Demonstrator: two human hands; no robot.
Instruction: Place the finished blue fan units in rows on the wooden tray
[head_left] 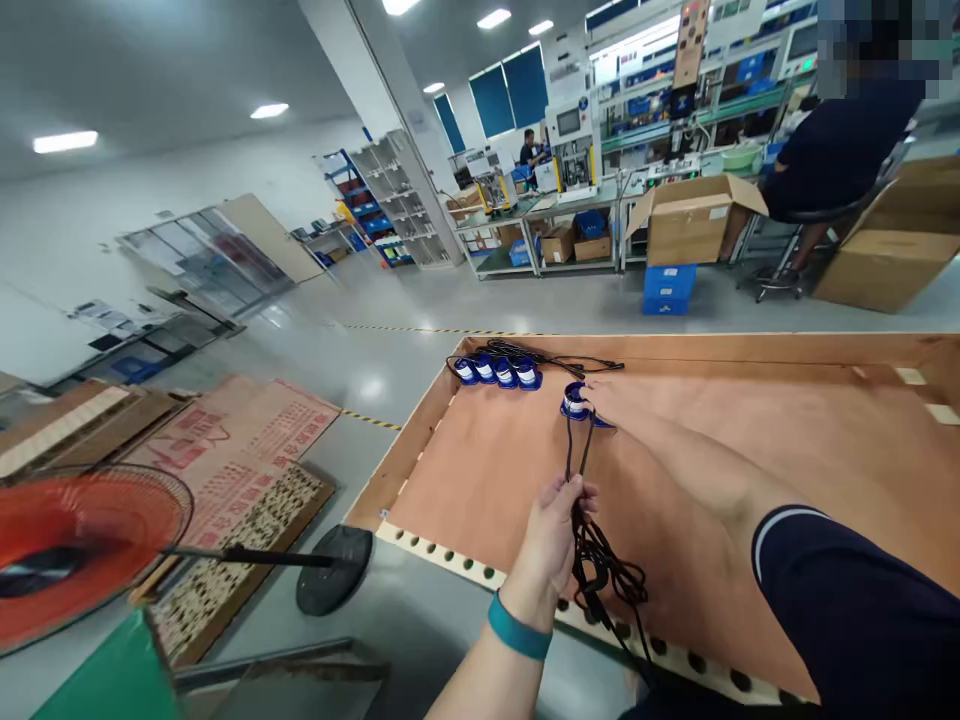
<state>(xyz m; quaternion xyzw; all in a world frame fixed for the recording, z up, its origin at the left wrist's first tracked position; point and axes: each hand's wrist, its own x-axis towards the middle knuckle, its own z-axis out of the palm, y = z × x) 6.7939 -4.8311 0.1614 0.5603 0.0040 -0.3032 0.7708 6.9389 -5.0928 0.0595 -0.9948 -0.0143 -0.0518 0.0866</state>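
My left hand (559, 510) is closed around a bundle of black cable (604, 570), which hangs in loops below the fingers. Two strands run up from it to a blue device with a white label band (574, 402). My right hand (600, 398) reaches across and grips that device at its right side; the fingers are partly hidden. The device is at or just above the wooden floor of a large shallow crate (480, 470). Several similar blue devices (505, 374) stand in a row in the crate's far left corner, their black cables (540, 355) lying behind them.
An orange fan (90, 550) with a round black base (335, 570) stands at the left, near flattened cardboard (225, 430). Beyond the crate are an open carton (690, 220) on blue bins (669, 288), workbenches, and a seated person (847, 150) at the right.
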